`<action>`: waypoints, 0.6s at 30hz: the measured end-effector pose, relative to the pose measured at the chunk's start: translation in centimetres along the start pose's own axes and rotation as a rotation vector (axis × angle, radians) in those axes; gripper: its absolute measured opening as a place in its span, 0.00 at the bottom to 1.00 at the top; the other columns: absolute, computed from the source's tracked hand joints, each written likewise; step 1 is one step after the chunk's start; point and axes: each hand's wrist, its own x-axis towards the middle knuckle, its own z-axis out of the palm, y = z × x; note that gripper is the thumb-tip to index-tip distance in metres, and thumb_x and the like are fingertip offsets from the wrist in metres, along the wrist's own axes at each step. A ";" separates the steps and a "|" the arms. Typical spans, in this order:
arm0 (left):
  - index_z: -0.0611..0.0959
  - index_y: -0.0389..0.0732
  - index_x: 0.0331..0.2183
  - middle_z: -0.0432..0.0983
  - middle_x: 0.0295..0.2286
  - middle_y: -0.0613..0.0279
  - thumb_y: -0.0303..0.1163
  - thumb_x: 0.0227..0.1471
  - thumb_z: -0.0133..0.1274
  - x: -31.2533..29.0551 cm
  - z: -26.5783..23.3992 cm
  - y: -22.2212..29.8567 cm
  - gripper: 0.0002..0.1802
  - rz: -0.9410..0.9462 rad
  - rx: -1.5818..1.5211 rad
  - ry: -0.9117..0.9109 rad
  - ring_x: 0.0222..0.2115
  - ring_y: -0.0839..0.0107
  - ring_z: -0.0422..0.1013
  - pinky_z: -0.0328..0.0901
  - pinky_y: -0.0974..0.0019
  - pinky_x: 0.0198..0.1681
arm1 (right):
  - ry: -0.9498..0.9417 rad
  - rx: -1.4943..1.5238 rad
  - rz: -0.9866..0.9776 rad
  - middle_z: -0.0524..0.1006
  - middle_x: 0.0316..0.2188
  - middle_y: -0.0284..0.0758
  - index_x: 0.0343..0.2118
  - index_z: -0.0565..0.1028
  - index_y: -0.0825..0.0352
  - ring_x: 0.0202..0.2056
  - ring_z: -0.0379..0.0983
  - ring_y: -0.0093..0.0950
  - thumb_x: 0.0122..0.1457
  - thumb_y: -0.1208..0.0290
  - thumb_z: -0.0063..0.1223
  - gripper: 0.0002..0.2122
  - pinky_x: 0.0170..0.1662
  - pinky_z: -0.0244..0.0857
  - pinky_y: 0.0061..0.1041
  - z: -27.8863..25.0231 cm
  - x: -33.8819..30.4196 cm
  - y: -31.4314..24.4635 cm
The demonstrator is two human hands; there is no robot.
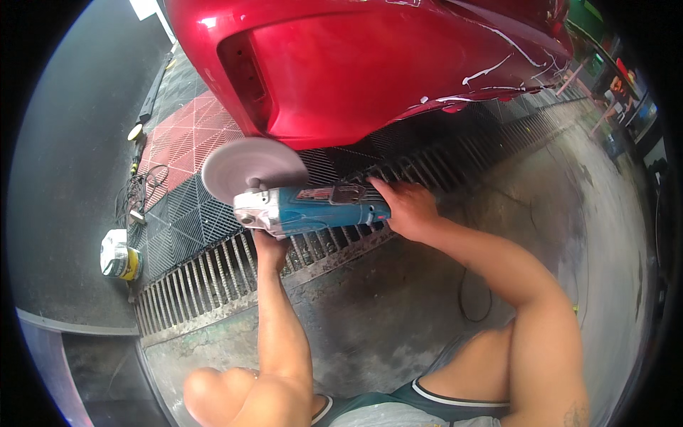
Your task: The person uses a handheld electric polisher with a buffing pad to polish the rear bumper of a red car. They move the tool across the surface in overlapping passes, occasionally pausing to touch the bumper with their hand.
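A blue rotary polisher (320, 208) with a silver gear head and a large round greyish-pink pad (249, 169) is held level in front of me. My right hand (413, 210) closes around its rear end, with a finger stretched along the body. Below the gear head, my left hand (270, 249) grips it from underneath; its fingers are mostly hidden by the tool. Just beyond the pad is the lower edge of a glossy red car body panel (320, 71). Whether pad and panel touch, I cannot tell. White streaks mark the panel's right side.
Black and red grid floor tiles (186, 135) lie under the panel, bordered by a metal drain grate (206, 274). At the left, a white and yellow container (119, 256) stands near tangled black cable (146, 186). Another loop of cable (475, 319) lies on concrete.
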 end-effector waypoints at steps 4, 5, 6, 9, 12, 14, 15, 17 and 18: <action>0.75 0.36 0.67 0.83 0.54 0.58 0.20 0.63 0.61 -0.3 1.0 2.3 0.32 -0.077 -0.057 -0.015 0.52 0.67 0.78 0.72 0.63 0.57 | -0.046 -0.001 0.048 0.85 0.48 0.41 0.73 0.68 0.53 0.52 0.82 0.45 0.51 0.75 0.72 0.43 0.55 0.74 0.47 -0.8 0.1 0.1; 0.76 0.36 0.67 0.83 0.55 0.57 0.20 0.63 0.61 -1.0 2.1 3.5 0.32 -0.059 -0.050 -0.033 0.54 0.66 0.78 0.71 0.62 0.60 | -0.065 0.009 0.064 0.85 0.48 0.41 0.73 0.68 0.53 0.52 0.82 0.45 0.51 0.75 0.72 0.43 0.55 0.74 0.47 -1.2 -0.5 1.0; 0.76 0.36 0.67 0.83 0.56 0.56 0.21 0.63 0.61 -1.3 2.7 4.3 0.32 -0.035 -0.036 -0.048 0.55 0.64 0.78 0.70 0.61 0.62 | -0.076 0.025 0.076 0.85 0.47 0.41 0.73 0.68 0.53 0.53 0.81 0.45 0.50 0.75 0.72 0.43 0.56 0.73 0.47 -1.7 -1.2 1.9; 0.78 0.34 0.63 0.82 0.59 0.53 0.22 0.58 0.68 -1.9 5.0 2.3 0.33 0.048 -0.011 -0.076 0.57 0.63 0.78 0.70 0.59 0.63 | -0.022 -0.004 0.057 0.85 0.48 0.41 0.72 0.69 0.53 0.53 0.81 0.45 0.49 0.75 0.73 0.44 0.56 0.73 0.47 -2.9 -2.7 4.0; 0.83 0.35 0.59 0.85 0.56 0.53 0.20 0.59 0.66 -4.4 10.3 5.9 0.26 0.053 -0.045 -0.071 0.56 0.63 0.81 0.71 0.60 0.62 | 0.030 -0.001 0.125 0.84 0.47 0.41 0.72 0.69 0.50 0.53 0.81 0.47 0.49 0.75 0.72 0.43 0.59 0.70 0.52 -3.3 -5.7 8.7; 0.87 0.35 0.54 0.88 0.53 0.51 0.23 0.56 0.70 -4.9 12.4 7.5 0.23 0.048 0.001 -0.102 0.55 0.62 0.82 0.72 0.60 0.60 | 0.048 0.002 0.170 0.84 0.47 0.42 0.72 0.68 0.49 0.54 0.80 0.49 0.51 0.75 0.71 0.42 0.60 0.69 0.55 -3.5 -7.1 11.6; 0.88 0.35 0.54 0.89 0.51 0.51 0.24 0.55 0.71 -5.9 14.0 11.0 0.24 0.006 -0.034 -0.104 0.53 0.62 0.83 0.73 0.59 0.59 | 0.051 0.021 0.192 0.84 0.47 0.42 0.72 0.68 0.49 0.54 0.80 0.49 0.51 0.75 0.71 0.42 0.60 0.69 0.55 -3.5 -8.5 13.5; 0.89 0.34 0.52 0.90 0.48 0.50 0.24 0.53 0.71 -5.8 15.3 13.6 0.23 0.022 0.032 -0.126 0.52 0.61 0.84 0.74 0.58 0.57 | 0.087 0.074 0.198 0.84 0.48 0.43 0.72 0.68 0.49 0.55 0.80 0.50 0.52 0.75 0.71 0.42 0.61 0.68 0.55 -3.8 -9.3 15.2; 0.90 0.33 0.49 0.91 0.45 0.47 0.25 0.52 0.71 -5.6 15.8 15.0 0.21 0.046 0.108 -0.130 0.50 0.60 0.85 0.75 0.58 0.56 | 0.121 0.110 0.208 0.84 0.49 0.43 0.72 0.69 0.50 0.55 0.80 0.50 0.52 0.74 0.72 0.42 0.61 0.68 0.55 -4.0 -9.6 16.0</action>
